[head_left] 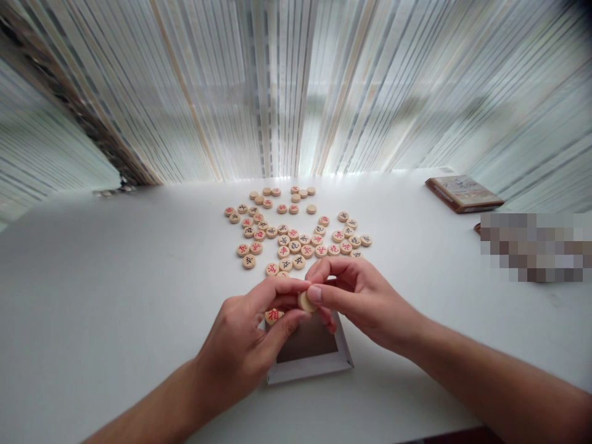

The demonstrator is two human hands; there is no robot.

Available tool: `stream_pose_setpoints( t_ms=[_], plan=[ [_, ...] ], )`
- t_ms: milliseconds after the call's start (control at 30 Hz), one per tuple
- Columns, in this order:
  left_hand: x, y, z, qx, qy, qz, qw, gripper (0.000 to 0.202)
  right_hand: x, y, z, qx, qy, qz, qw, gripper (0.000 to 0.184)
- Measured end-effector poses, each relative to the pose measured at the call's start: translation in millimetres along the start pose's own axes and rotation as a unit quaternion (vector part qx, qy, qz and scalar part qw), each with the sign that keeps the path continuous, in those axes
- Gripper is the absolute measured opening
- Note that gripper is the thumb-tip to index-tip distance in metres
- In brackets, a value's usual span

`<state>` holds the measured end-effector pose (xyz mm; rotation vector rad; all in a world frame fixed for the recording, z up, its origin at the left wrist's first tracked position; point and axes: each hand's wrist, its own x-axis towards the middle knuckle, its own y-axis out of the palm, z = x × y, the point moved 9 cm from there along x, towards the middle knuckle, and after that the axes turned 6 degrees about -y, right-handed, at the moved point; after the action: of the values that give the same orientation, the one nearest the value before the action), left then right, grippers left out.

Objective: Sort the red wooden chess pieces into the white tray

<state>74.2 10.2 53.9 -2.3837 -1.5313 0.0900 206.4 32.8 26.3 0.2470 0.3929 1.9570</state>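
Over a shallow open cardboard box with a white rim, my left hand and my right hand come together. Between their fingertips they pinch one round wooden Chinese chess piece, its pale blank side showing. Another piece with a red character shows behind my left fingers; whether that hand holds it or it rests at the box's edge, I cannot tell. Just beyond my hands, many Chinese chess pieces lie scattered, some with red or black characters up, some blank side up. My fingers hide part of the box.
On the white table, a flat brown box with a picture lid lies at the back right. A blurred-out item is in front of it. A striped curtain hangs along the far edge.
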Motion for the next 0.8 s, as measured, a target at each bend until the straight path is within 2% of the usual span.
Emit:
stream_pose_setpoints(
  t_ms=[233, 300, 367, 467, 533, 700, 800],
  plan=[
    [0, -1.6, 13, -0.113, -0.074, -0.019, 0.991, 0.020, -1, 1, -2, 0.023, 0.007, 0.002, 1.000, 0.031],
    [0, -3.1, 11, -0.100, -0.059, -0.024, 0.993, 0.017, -2, 3, -3, 0.032, 0.018, 0.001, 0.999, 0.035],
    [0, -5.6, 4, -0.050, -0.016, -0.034, 0.998, 0.017, -3, 3, -5, 0.035, 0.033, -0.006, 0.999, 0.040],
    [-2, -6.2, -9, 0.043, 0.061, -0.045, 0.996, 0.023, -4, 3, -9, 0.022, 0.050, -0.019, 0.998, 0.045],
    [-3, -5.0, -13, 0.070, 0.085, -0.046, 0.993, 0.027, -5, 3, -10, 0.016, 0.051, -0.019, 0.998, 0.046],
    [-4, -5.0, -12, 0.058, 0.091, -0.043, 0.993, 0.029, -4, 4, -7, 0.032, 0.039, -0.008, 0.999, 0.045],
    [-4, -7.0, -8, 0.033, 0.070, -0.046, 0.996, 0.029, -3, 6, -4, 0.042, 0.022, 0.013, 0.999, 0.041]
  ],
)
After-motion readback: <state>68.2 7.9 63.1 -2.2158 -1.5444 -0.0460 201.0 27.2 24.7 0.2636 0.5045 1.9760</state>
